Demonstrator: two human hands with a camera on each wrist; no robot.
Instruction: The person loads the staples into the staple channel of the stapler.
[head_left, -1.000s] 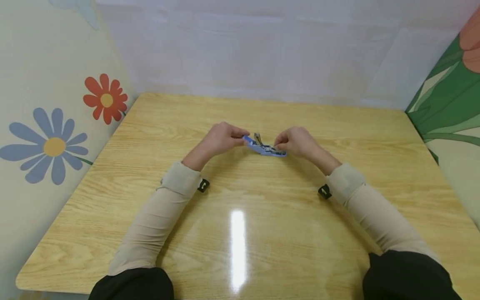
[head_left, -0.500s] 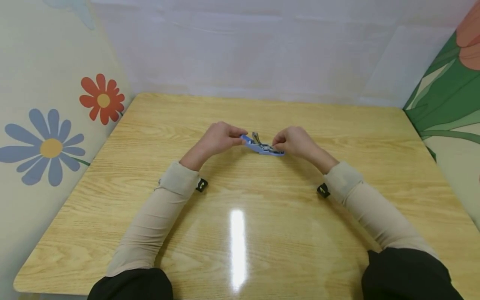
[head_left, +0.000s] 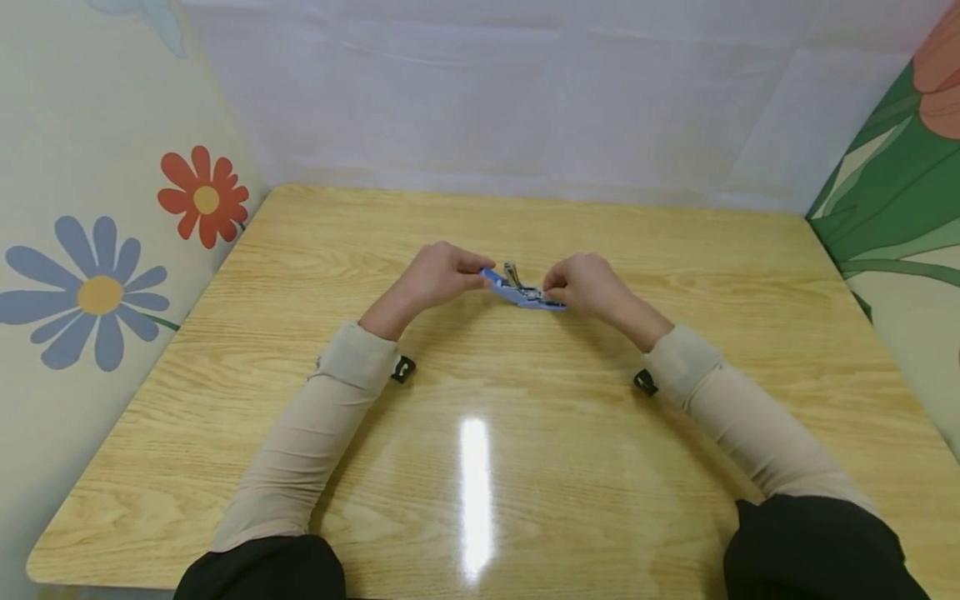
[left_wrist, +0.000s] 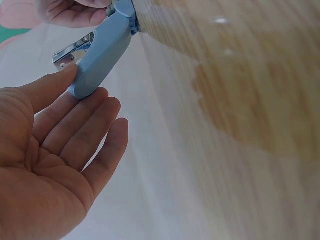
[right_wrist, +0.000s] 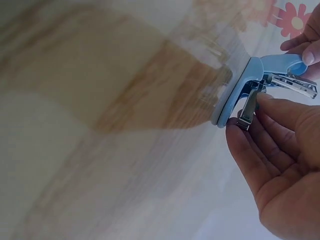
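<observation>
A light blue stapler (head_left: 512, 292) is spread open at its hinge over the middle of the table. My left hand (head_left: 438, 275) pinches the end of its raised top cover (left_wrist: 102, 57) between thumb and fingers. With thumb and index finger, my right hand (right_wrist: 287, 155) pinches the metal magazine (right_wrist: 248, 111) near its front end, just above the stapler's base (right_wrist: 231, 102). A second metal piece (right_wrist: 295, 85) juts up from the hinge, between the cover and the magazine. Whether staples lie in the magazine is hidden by the fingers.
The wooden table (head_left: 525, 417) stretches to both sides and toward the body. A white sheet (head_left: 510, 100) hangs behind its far edge. Walls painted with flowers (head_left: 101, 296) flank it. Beneath each cuff sits a small black wrist device (head_left: 403, 369).
In the head view, the hands and stapler appear slightly further left, along with a small shift of the whole scene. Both hands keep their hold, and the stapler stays open.
</observation>
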